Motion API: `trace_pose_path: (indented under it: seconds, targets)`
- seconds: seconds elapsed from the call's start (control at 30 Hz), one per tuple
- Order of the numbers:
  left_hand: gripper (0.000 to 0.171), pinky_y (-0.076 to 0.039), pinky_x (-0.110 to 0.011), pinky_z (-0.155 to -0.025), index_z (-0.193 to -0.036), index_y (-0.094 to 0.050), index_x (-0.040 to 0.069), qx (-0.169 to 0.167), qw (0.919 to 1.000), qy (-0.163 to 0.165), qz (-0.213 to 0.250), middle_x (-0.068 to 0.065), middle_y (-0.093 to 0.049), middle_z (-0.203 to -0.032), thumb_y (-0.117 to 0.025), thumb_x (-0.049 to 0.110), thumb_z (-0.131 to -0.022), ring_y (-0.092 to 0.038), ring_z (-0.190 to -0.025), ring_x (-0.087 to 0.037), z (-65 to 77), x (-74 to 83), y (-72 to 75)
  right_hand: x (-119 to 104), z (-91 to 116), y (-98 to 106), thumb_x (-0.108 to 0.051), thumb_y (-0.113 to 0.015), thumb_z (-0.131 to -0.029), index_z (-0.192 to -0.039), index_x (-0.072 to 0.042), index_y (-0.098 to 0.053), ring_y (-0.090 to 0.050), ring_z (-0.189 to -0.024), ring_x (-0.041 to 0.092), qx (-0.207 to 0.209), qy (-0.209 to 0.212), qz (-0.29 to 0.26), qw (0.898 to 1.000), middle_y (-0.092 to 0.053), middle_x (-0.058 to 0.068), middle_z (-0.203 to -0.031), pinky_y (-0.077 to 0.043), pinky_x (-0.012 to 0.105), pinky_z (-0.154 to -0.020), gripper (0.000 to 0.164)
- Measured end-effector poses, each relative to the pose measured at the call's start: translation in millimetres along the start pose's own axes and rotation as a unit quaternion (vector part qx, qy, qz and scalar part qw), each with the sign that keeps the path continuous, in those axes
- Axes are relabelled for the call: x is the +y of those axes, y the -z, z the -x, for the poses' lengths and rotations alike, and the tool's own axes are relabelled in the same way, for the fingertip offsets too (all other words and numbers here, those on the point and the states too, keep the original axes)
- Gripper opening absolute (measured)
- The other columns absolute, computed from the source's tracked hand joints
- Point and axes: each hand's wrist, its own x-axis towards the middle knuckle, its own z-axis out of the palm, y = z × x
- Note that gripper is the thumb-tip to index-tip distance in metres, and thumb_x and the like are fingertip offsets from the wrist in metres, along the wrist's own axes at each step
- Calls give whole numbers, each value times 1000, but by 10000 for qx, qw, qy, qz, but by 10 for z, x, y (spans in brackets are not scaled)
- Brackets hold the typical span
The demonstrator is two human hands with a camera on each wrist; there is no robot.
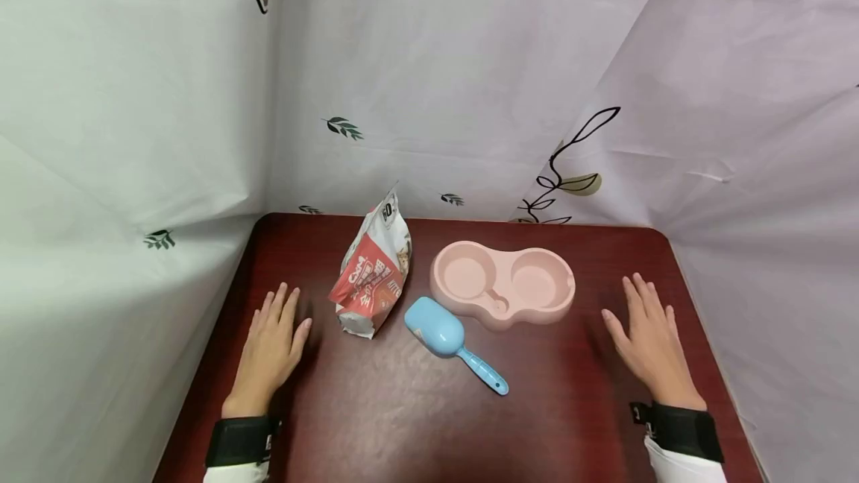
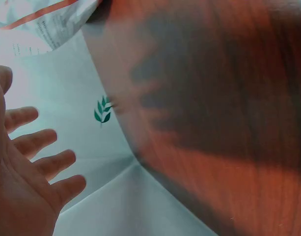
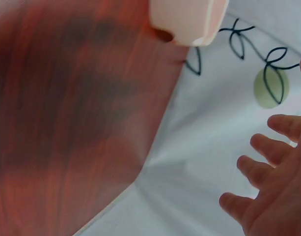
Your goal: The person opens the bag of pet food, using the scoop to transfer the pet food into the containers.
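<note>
My left hand (image 1: 268, 352) is at the left side of the table, fingers straight and holding nothing. To its right stands a red and white printed bag (image 1: 372, 270), which also shows at the top of the left wrist view. A light blue scoop (image 1: 439, 330) lies bowl-side down in the middle, its handle (image 1: 485, 371) pointing toward the front right. Behind it sits a pink double bowl (image 1: 499, 311) with two round hollows and a small notch between them. Over at the right side my right hand (image 1: 651, 345) has its fingers spread, apart from the bowl.
The dark red wooden table (image 1: 416, 431) has rounded back corners. White cloth (image 1: 456, 80) with leaf prints hangs along its back, left and right edges. Black bands (image 1: 684, 429) wrap both wrists.
</note>
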Motion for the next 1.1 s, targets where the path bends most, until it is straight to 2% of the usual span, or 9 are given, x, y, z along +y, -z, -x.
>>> trace_pose_path:
  seconds: [0.2,0.37,0.53,0.63,0.7,0.8,0.9,0.97,1.1]
  targets:
    - [46,-41,-69,-105,-138,-57,-9,526,9979,-295,224,-33,-53,-145,-68,14,-99,-49,-135,-52,-106,32,121,-220,-184,16,-23,-59,-106,-161,-2,-31,-24,-156,40,164,386,-617,9972,-28,22,-167,-17,61,-124,65]
    - [35,-42,-67,-104,-130,-63,-7,511,9950,-207,831,-30,-60,-139,-64,14,-102,-53,-132,-49,-260,116,264,-358,-319,32,-22,-60,-105,-161,-7,-34,-33,-153,37,243,592,-757,9951,-31,16,-168,-27,51,-122,63]
    - [33,-45,-62,-101,-132,-64,-2,507,9880,-151,1452,-23,-63,-138,-57,18,-107,-58,-130,-42,-475,208,410,-482,-456,39,-18,-62,-104,-162,-11,-35,-38,-150,37,236,790,-778,9936,-33,14,-168,-32,48,-120,64]
    - [31,-48,-52,-98,-130,-66,1,578,9827,-200,1748,-19,-67,-134,-56,19,-108,-62,-124,-37,-604,259,493,-576,-532,15,-16,-64,-102,-160,-10,-37,-41,-148,37,227,934,-775,9923,-35,16,-166,-34,46,-119,64]
    - [30,-50,-40,-95,-130,-68,4,559,9798,-207,1910,-15,-69,-132,-55,20,-108,-64,-120,-32,-681,291,543,-646,-578,-14,-15,-65,-101,-159,-8,-40,-42,-147,38,225,1025,-811,9912,-38,17,-164,-36,46,-118,63]
    - [30,-47,-24,-87,-130,-69,8,433,9747,-211,2183,-11,-70,-130,-54,23,-109,-65,-111,-19,-785,343,621,-766,-642,-62,-14,-65,-101,-157,-8,-42,-43,-146,37,219,1129,-922,9891,-41,17,-162,-37,49,-116,61]
    - [32,-45,-16,-82,-132,-69,9,277,9710,-209,2365,-9,-71,-130,-53,25,-109,-63,-108,-10,-887,378,696,-897,-713,-115,-16,-64,-102,-157,-9,-42,-43,-146,36,133,1245,-1043,9866,-41,15,-162,-38,55,-113,60]
    - [33,-46,-17,-84,-133,-68,9,127,9691,-192,2455,-9,-70,-131,-53,27,-110,-63,-110,-11,-952,402,743,-981,-755,-146,-17,-64,-103,-157,-9,-42,-43,-147,35,39,1311,-1158,9846,-41,13,-162,-38,58,-112,59]
    - [38,-51,-38,-93,-138,-65,10,-293,9695,-186,2427,-13,-68,-135,-50,33,-110,-64,-120,-26,-1087,459,814,-1134,-825,-190,-19,-62,-104,-157,-9,-42,-42,-147,33,-135,1387,-1391,9804,-40,12,-163,-39,60,-112,58]
